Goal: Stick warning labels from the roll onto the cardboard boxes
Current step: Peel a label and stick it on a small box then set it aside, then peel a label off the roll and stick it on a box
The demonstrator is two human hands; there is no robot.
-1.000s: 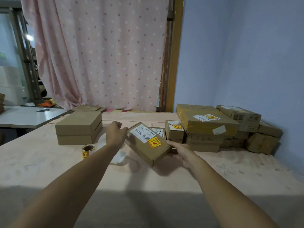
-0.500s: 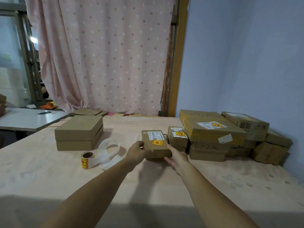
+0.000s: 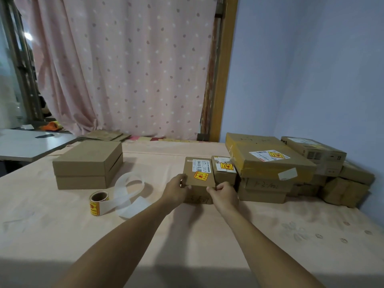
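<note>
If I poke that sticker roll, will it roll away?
Probably not. The label roll seems to sit on its flat end, hole up, so it would likely slide. Its trailing backing strip looks thin and floppy and would probably drag behind. Small with a hollow core, it is likely light.

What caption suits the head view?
Left hand and right hand grip a labelled box beside the stack; label roll lies apart.

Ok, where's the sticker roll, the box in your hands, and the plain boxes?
label roll (image 3: 97,207): head view, on its labelled outer side.
held box (image 3: 190,169): head view, bare cardboard top.
plain box stack (image 3: 89,156): head view, upper box's top.
</note>
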